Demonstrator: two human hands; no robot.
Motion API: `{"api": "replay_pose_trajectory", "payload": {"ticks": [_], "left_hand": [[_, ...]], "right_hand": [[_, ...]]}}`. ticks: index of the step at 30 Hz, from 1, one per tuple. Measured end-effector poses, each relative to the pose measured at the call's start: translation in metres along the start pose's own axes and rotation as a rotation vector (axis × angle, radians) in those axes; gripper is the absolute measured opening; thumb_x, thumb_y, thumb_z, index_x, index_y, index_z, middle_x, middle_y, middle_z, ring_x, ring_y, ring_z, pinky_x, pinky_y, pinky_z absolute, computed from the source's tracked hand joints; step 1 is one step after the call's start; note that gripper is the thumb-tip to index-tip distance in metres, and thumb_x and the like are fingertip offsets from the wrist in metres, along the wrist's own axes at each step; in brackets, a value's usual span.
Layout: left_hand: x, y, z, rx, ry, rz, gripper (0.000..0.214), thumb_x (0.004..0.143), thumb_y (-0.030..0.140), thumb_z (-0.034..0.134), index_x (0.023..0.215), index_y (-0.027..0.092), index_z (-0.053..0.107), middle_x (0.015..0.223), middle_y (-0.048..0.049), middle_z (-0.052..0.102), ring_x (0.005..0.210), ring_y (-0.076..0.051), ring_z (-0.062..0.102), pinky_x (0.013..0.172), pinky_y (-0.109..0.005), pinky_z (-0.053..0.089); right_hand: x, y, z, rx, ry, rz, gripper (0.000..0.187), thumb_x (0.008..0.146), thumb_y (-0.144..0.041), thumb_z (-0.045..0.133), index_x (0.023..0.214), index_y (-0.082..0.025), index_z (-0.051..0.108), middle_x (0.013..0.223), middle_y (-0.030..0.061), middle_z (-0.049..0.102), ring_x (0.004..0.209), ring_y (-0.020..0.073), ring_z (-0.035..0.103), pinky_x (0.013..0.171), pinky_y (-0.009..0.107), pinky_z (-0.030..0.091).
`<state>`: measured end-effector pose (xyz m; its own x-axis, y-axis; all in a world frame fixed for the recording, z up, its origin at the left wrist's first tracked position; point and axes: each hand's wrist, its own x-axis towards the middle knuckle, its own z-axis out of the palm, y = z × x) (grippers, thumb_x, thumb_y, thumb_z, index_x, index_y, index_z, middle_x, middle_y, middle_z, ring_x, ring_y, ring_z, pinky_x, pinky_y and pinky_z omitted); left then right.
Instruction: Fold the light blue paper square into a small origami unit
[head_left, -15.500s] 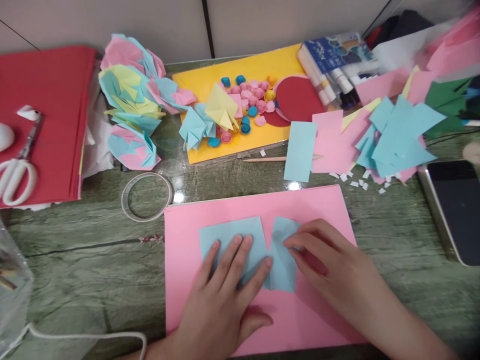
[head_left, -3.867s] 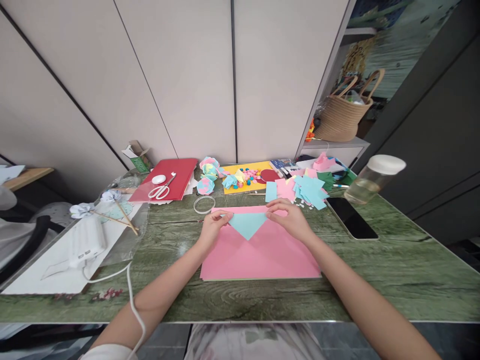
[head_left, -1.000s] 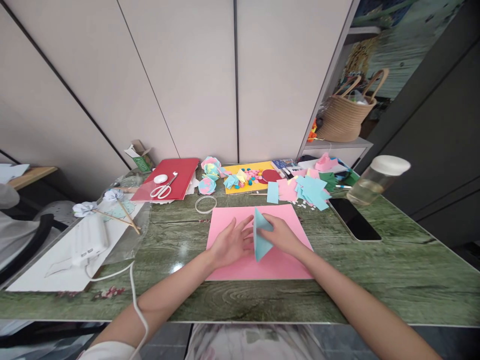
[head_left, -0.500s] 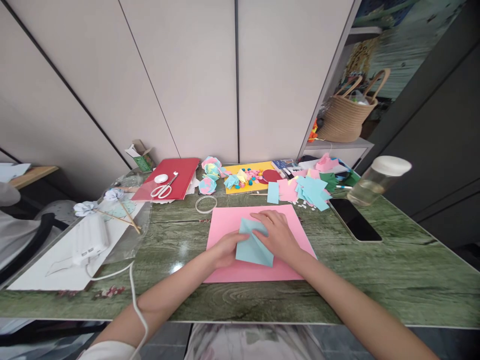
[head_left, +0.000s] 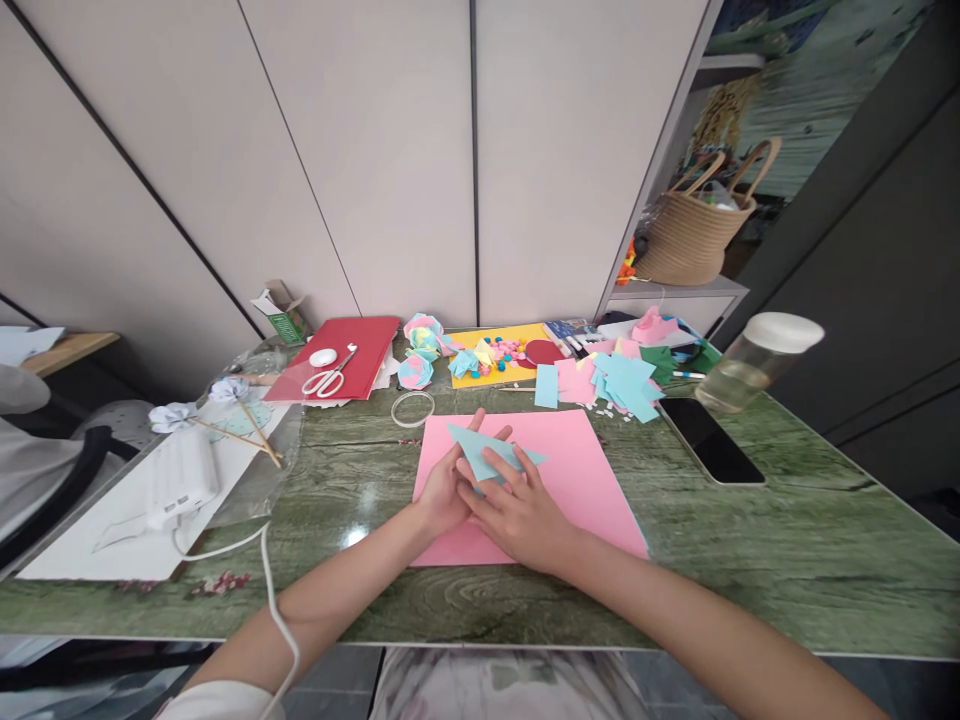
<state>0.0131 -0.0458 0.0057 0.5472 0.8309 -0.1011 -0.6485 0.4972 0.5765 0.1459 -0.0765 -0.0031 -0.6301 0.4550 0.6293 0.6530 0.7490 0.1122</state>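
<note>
A light blue sheet of paper (head_left: 474, 457), folded into a triangle, is raised just over a pink sheet (head_left: 585, 480) on the table. My left hand (head_left: 445, 492) holds it from below, the palm turned up and the fingers reaching behind it. Across its near side lie the fingers of my right hand (head_left: 521, 515), pressing the paper against the left hand. Part of the triangle's lower edge is covered by those fingers.
Behind the pink sheet are a tape roll (head_left: 412, 409), paper flowers (head_left: 415, 370), a yellow sheet (head_left: 465, 380) with small pompoms and cut papers (head_left: 628, 385). White scissors (head_left: 324, 382) rest on a red folder (head_left: 360, 350). To the right are a phone (head_left: 712, 440) and a bottle (head_left: 739, 375).
The blue paper has gone from a square-looking piece to a folded triangle. My left palm has turned up under it, and my right hand has moved nearer to me, fingers now spread on it.
</note>
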Motion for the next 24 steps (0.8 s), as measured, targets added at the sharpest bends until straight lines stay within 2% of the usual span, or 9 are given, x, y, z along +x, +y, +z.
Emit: {"api": "replay_pose_trajectory", "payload": {"ticks": [5, 8, 10, 13, 15, 17, 19, 21, 24], "left_hand": [[0.000, -0.002, 0.002, -0.026, -0.018, 0.015, 0.048, 0.085, 0.037, 0.034, 0.131, 0.036, 0.019, 0.131, -0.0048, 0.038, 0.114, -0.022, 0.043, 0.097, -0.043, 0.027], [-0.001, 0.001, 0.004, -0.010, -0.029, 0.033, 0.049, 0.086, 0.036, 0.034, 0.132, 0.036, 0.018, 0.131, -0.0046, 0.038, 0.114, -0.022, 0.043, 0.098, -0.043, 0.024], [-0.001, 0.003, 0.004, 0.014, -0.018, 0.044, 0.049, 0.086, 0.035, 0.035, 0.132, 0.036, 0.018, 0.131, -0.0044, 0.039, 0.112, -0.022, 0.045, 0.099, -0.043, 0.023], [0.000, 0.004, 0.001, 0.021, -0.001, 0.058, 0.049, 0.086, 0.036, 0.035, 0.132, 0.034, 0.019, 0.130, -0.0050, 0.039, 0.112, -0.021, 0.044, 0.100, -0.042, 0.022], [0.000, 0.003, 0.000, 0.004, -0.002, 0.044, 0.049, 0.086, 0.037, 0.034, 0.132, 0.034, 0.020, 0.131, -0.0052, 0.038, 0.115, -0.022, 0.042, 0.099, -0.042, 0.022], [0.001, 0.002, 0.000, -0.019, -0.007, 0.026, 0.048, 0.085, 0.038, 0.035, 0.131, 0.035, 0.020, 0.132, -0.0047, 0.037, 0.116, -0.022, 0.040, 0.099, -0.043, 0.024], [0.001, 0.001, 0.000, -0.034, -0.008, 0.014, 0.048, 0.085, 0.039, 0.035, 0.131, 0.037, 0.021, 0.133, -0.0035, 0.036, 0.115, -0.023, 0.041, 0.097, -0.045, 0.025], [0.001, 0.001, 0.000, -0.025, -0.002, 0.011, 0.048, 0.084, 0.040, 0.036, 0.131, 0.037, 0.021, 0.133, -0.0031, 0.036, 0.113, -0.023, 0.043, 0.097, -0.045, 0.026], [0.001, 0.001, 0.000, 0.023, 0.023, 0.032, 0.049, 0.084, 0.038, 0.037, 0.130, 0.035, 0.023, 0.131, -0.0034, 0.039, 0.111, -0.022, 0.045, 0.098, -0.044, 0.026]], "right_hand": [[0.001, 0.000, -0.006, 0.176, -0.037, 0.030, 0.012, 0.078, -0.026, 0.052, 0.080, -0.026, 0.064, 0.130, -0.0046, 0.042, 0.125, 0.0259, 0.023, 0.102, 0.053, 0.011], [0.001, 0.001, -0.013, 0.350, -0.121, 0.007, 0.020, 0.073, -0.035, 0.055, 0.060, -0.022, 0.061, 0.130, -0.0045, 0.040, 0.124, 0.0270, 0.022, 0.101, 0.054, 0.010], [0.000, 0.002, -0.014, 0.384, -0.110, 0.011, 0.023, 0.073, -0.035, 0.054, 0.056, -0.020, 0.059, 0.125, -0.0019, 0.046, 0.122, 0.0253, 0.026, 0.101, 0.052, 0.012], [-0.002, 0.004, -0.011, 0.350, -0.033, 0.032, 0.017, 0.074, -0.031, 0.053, 0.060, -0.021, 0.059, 0.118, 0.0000, 0.052, 0.118, 0.0227, 0.032, 0.101, 0.050, 0.015], [-0.002, 0.005, -0.008, 0.297, -0.014, 0.041, 0.011, 0.075, -0.030, 0.053, 0.075, -0.024, 0.062, 0.121, 0.0004, 0.049, 0.119, 0.0229, 0.030, 0.101, 0.050, 0.014], [-0.001, 0.005, -0.008, 0.235, -0.041, 0.040, 0.021, 0.077, -0.032, 0.052, 0.095, -0.025, 0.060, 0.128, 0.0020, 0.043, 0.122, 0.0243, 0.026, 0.101, 0.052, 0.013], [0.000, 0.005, -0.008, 0.202, -0.083, 0.016, 0.027, 0.078, -0.032, 0.050, 0.102, -0.024, 0.057, 0.132, 0.0023, 0.039, 0.123, 0.0252, 0.022, 0.100, 0.053, 0.012], [0.000, 0.004, -0.010, 0.232, -0.102, -0.022, 0.018, 0.079, -0.034, 0.049, 0.086, -0.024, 0.063, 0.131, -0.0017, 0.041, 0.123, 0.0250, 0.024, 0.101, 0.053, 0.012], [-0.001, 0.005, -0.013, 0.309, -0.078, -0.039, 0.025, 0.077, -0.038, 0.051, 0.059, -0.022, 0.060, 0.122, -0.0053, 0.050, 0.118, 0.0230, 0.031, 0.101, 0.050, 0.016]]}}
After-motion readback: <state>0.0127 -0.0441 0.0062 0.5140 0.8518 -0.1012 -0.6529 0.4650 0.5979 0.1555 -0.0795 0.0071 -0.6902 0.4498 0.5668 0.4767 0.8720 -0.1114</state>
